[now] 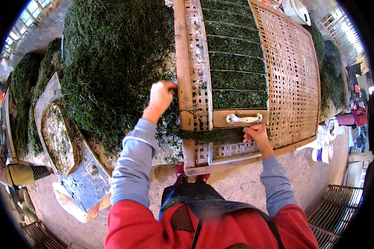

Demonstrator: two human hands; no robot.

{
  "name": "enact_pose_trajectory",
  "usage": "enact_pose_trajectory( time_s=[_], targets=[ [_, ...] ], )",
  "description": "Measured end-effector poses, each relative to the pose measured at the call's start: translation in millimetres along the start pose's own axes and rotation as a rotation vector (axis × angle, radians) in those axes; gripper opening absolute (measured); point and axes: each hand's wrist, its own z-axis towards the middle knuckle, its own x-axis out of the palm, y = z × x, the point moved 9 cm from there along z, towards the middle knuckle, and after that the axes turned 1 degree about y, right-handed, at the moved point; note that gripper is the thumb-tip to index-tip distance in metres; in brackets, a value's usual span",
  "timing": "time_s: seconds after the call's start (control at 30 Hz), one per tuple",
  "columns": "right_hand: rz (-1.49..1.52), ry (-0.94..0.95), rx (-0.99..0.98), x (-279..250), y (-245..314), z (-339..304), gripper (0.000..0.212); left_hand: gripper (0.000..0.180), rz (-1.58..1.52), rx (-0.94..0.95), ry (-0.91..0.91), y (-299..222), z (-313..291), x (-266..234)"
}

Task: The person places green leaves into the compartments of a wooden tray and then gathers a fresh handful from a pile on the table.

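My left hand [160, 97] is slightly blurred, its fingers curled, over the edge of a big heap of dark green seaweed [116, 62]. A small dark bit shows at its fingertips, too unclear to name. At the near end of a woven bamboo tray [293, 70], my right hand [257, 135] pinches the right end of a flat strip of seaweed [218, 135]. That strip lies across the tray, just below a wooden block with a pale metal handle [244, 119]. Beyond the block, chopped-looking seaweed [237, 62] fills a long panel divided by thin pale crosswise lines.
A grey board [81, 189] with an oval opening lies left of the heap. More seaweed [23, 83] is piled at far left. White containers [323, 152] stand on the floor at right, near a slatted bamboo rack [334, 207]. A white plastic basket [296, 11] sits at the far end.
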Motion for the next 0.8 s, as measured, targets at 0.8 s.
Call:
enact_pose_trajectory(
  time_s=[0.8],
  targets=[
    [0.014,0.067,-0.111,-1.6,-3.8,7.5,0.026,0.026,-0.594,-0.413,0.200,-43.0,-71.5,-16.6]
  ],
)
